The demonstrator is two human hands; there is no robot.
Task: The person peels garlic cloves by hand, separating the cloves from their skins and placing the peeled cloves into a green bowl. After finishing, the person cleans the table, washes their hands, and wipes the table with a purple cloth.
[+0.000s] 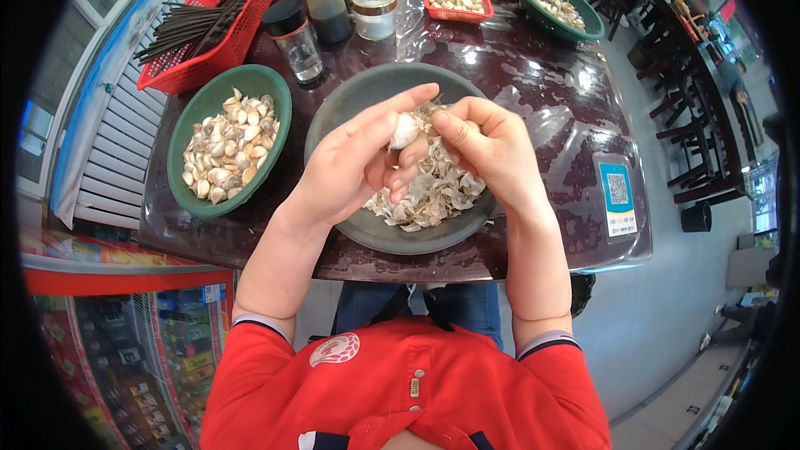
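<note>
My left hand (369,150) holds a whitish piece of garlic (405,130) between thumb and fingers. Close beside it, my right hand (490,140) pinches papery skin (428,114) at the garlic's right side. Both hands are above a wide dark grey basin (350,97). Loose, dry garlic skins (431,197) are heaped in that basin. Left of it, a green plastic bowl (284,97) holds many separated garlic cloves (228,147). Whether the held piece is one clove or several cannot be told, as my fingers partly cover it.
Behind the bowl are a red plastic basket (156,78) of dark chopsticks, a black-capped jar (297,44), an orange-topped squeeze bottle (325,3) and a lidded jar (375,12). Farther back, a red basket (459,15) and a green colander (590,25) hold garlic. A printed code card (617,200) lies right.
</note>
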